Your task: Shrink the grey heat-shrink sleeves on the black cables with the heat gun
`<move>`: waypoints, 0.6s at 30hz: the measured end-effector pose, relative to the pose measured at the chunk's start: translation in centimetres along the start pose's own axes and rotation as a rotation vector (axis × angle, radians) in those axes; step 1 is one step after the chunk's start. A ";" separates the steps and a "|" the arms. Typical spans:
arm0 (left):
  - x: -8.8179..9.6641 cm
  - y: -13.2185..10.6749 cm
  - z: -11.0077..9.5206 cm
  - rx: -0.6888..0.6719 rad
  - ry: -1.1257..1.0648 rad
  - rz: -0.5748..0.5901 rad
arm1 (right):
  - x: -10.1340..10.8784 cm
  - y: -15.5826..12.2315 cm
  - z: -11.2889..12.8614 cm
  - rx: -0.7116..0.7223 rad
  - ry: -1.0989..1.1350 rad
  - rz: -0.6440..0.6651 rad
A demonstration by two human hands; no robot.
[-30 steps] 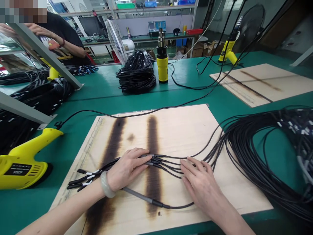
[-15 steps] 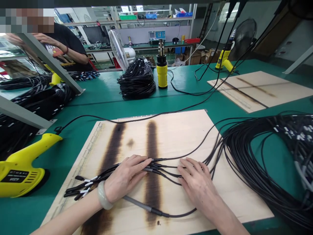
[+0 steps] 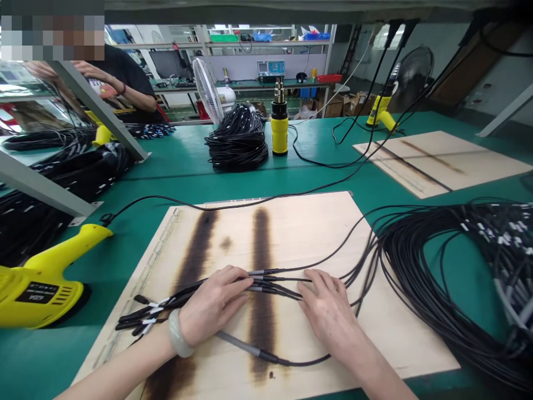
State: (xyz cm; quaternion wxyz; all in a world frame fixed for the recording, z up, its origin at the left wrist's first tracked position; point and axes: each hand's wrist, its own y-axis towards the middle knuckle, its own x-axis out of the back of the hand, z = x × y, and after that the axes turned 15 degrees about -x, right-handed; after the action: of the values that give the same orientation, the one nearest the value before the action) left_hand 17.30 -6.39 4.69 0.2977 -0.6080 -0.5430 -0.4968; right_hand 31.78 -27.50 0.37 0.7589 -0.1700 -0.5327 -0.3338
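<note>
step: flattening black cable ends (image 3: 270, 280) on the scorched wooden board (image 3: 308, 233)
left hand (image 3: 212, 304): open, palm down on cable ends
right hand (image 3: 327, 311): open, fingers pressing cable ends
next calls for: probably keeping ends even across burnt stripe (image 3: 260, 239)

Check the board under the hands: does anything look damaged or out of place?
Yes. The wooden board carries two dark scorch bands running front to back, with a small burnt spot between them. One grey-sleeved cable lies apart from the cable bundle that the left hand and right hand press flat.
</note>
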 end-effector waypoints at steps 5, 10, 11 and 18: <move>-0.1 -0.3 -0.1 -0.024 0.011 -0.015 | 0.2 -0.4 0.2 0.024 0.038 0.031; 0.0 -1.4 -0.2 -0.018 0.074 -0.045 | 0.4 -0.6 0.6 0.055 0.046 0.035; 0.2 -2.1 -0.3 -0.004 0.103 -0.085 | 0.5 -0.8 0.6 0.054 0.045 0.027; 3.3 -12.4 -0.9 0.698 0.254 -0.625 | 1.3 -2.9 -1.3 0.091 0.057 -0.079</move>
State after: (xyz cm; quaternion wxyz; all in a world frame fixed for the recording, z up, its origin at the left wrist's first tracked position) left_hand 4.93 -3.06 5.87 0.3843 -0.2144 -0.7933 -0.4208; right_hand 30.93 -30.83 0.79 0.7670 -0.1047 -0.5317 -0.3436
